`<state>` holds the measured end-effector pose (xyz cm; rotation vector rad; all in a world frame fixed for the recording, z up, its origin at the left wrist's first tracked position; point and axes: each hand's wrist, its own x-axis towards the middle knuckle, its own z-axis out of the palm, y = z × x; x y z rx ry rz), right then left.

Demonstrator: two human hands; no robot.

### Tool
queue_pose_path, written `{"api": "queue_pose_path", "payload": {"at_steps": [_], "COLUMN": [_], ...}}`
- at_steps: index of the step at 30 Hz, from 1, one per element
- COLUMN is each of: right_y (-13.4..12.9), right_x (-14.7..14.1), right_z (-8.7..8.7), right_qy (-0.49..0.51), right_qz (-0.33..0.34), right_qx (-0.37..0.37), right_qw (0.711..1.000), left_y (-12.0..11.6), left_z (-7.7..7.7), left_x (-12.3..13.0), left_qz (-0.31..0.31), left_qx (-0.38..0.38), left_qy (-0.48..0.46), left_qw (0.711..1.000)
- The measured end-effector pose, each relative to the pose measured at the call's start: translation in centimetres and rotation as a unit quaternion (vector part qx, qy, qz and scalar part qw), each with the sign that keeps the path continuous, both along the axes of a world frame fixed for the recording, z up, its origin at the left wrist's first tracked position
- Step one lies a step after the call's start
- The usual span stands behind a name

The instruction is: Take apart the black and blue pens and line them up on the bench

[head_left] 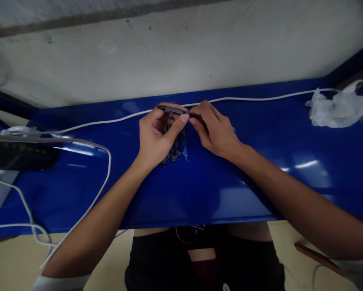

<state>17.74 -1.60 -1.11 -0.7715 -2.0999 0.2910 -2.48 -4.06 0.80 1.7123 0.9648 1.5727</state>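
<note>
A dark grey pen point(174, 110) lies nearly level between my hands, above the blue table. My left hand point(159, 135) is closed around its body, thumb pressed near the pen's right end. The bent fingers of my right hand point(213, 127) pinch the dark end on that side; the fingertips partly hide it. On the table under my left hand is a group of several dark pens point(173, 155) with clear ends, partly covered by the hand. Beside them sits a blue-ended pen point(185, 151). A small blue tip point(235, 130) shows past my right hand, mostly hidden.
A white cable point(251, 99) runs along the back of the blue table point(196, 194). More white cable point(108, 169) loops at the left, near a black box point(26, 155) and a white device point(20, 130). At the right back lies a crumpled white plastic bag point(339, 107).
</note>
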Motion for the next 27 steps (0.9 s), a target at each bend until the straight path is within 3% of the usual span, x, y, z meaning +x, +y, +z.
{"api": "queue_pose_path", "payload": {"at_steps": [27], "right_y": [0.03], "right_x": [0.10], "right_z": [-0.10], "right_qy": [0.009], "right_qz": [-0.001], "right_qx": [-0.006], "right_qw": [1.000], "left_y": [-0.15], "left_z": [0.03], "left_x": [0.19], "left_qz": [-0.004], "left_qx": [-0.009], "left_qy": [0.000], "left_qw": [1.000]}}
